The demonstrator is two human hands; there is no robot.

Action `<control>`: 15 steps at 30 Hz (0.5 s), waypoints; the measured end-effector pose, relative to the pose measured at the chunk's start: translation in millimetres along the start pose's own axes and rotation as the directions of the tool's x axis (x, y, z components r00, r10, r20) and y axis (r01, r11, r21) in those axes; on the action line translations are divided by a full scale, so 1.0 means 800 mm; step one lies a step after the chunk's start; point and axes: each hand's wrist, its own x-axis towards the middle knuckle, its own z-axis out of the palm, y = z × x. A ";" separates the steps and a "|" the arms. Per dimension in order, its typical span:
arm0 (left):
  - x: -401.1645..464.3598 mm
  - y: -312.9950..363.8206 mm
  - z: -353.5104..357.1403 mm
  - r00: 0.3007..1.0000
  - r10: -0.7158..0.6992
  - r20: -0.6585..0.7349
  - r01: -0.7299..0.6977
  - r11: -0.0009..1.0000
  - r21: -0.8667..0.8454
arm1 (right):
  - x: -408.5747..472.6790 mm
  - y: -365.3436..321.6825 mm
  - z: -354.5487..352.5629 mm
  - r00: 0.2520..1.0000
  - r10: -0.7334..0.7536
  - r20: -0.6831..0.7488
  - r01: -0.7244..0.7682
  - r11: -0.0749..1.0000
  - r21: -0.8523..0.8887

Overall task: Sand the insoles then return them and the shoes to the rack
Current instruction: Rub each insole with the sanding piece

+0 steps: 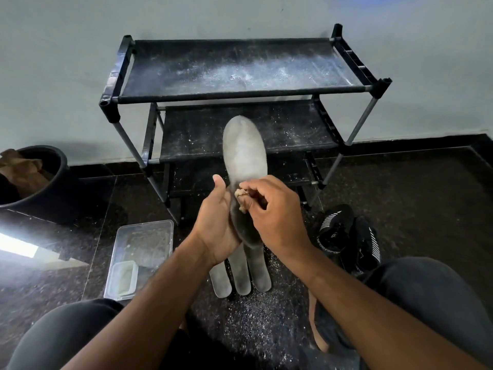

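With the left hand (217, 222) cupping only the heel of the long grey foam insole (245, 156), whose toe points to 12 o'clock, the right hand (274, 209) pinching a crumbling tan sanding scrap (241, 194) could buckle the unsupported length.

Grey insole (245, 148), pale dusty patch. Black rack (241, 96), white powder speckles. Black shoes (349, 236), white stripes. Tan sanding scrap (241, 194). Black speckled floor (413, 196).
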 end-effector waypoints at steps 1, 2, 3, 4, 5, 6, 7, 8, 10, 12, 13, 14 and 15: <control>0.001 -0.003 0.001 0.999 -0.014 0.029 0.014 1.000 -0.004 | 0.001 0.002 0.001 1.000 0.002 0.002 -0.002 1.000 -0.031; 0.002 -0.004 0.002 0.998 -0.026 0.052 0.026 1.000 0.001 | 0.001 0.003 0.002 1.000 0.009 0.008 -0.009 0.999 -0.051; 0.002 -0.005 0.003 0.998 -0.033 0.061 0.033 0.999 0.010 | 0.002 0.003 0.002 1.000 0.011 0.016 -0.010 0.998 -0.064; 0.003 -0.005 0.001 0.997 -0.037 0.067 0.036 0.999 0.018 | 0.001 0.002 0.002 1.000 0.005 0.031 -0.003 0.997 -0.076; 0.004 -0.005 -0.001 0.996 -0.039 0.074 0.037 0.999 0.034 | -0.002 0.000 0.003 0.999 -0.006 0.053 0.010 0.997 -0.079; 0.005 -0.005 -0.004 0.997 -0.036 0.074 0.031 0.998 0.059 | -0.005 -0.003 0.003 0.996 -0.010 0.090 0.016 0.997 -0.073; 0.005 -0.004 -0.007 0.997 -0.033 0.064 0.028 0.996 0.083 | -0.008 -0.007 0.003 0.990 -0.009 0.138 0.016 0.999 -0.047; 0.005 -0.002 -0.010 0.998 -0.035 0.059 0.029 0.993 0.111 | -0.011 -0.011 0.004 0.981 -0.011 0.192 0.015 1.000 -0.021; 0.006 0.001 -0.014 0.996 -0.057 0.063 0.045 0.983 0.178 | -0.017 -0.015 0.004 0.959 -0.011 0.282 0.008 1.000 0.012; 0.005 0.003 -0.013 0.995 -0.065 0.073 0.051 0.983 0.176 | -0.015 -0.016 0.003 0.960 0.015 0.280 -0.025 0.999 0.029; 0.004 0.003 -0.012 0.993 -0.071 0.098 0.055 0.987 0.150 | -0.014 -0.016 0.001 0.972 0.021 0.233 -0.033 0.998 0.046; 0.005 0.003 -0.009 0.988 -0.073 0.137 0.057 0.991 0.121 | -0.012 -0.017 -0.002 0.985 0.026 0.169 -0.033 0.999 0.042; 0.005 0.002 -0.007 0.982 -0.075 0.173 0.059 0.993 0.100 | -0.009 -0.018 -0.004 0.994 0.007 0.106 -0.010 1.000 0.025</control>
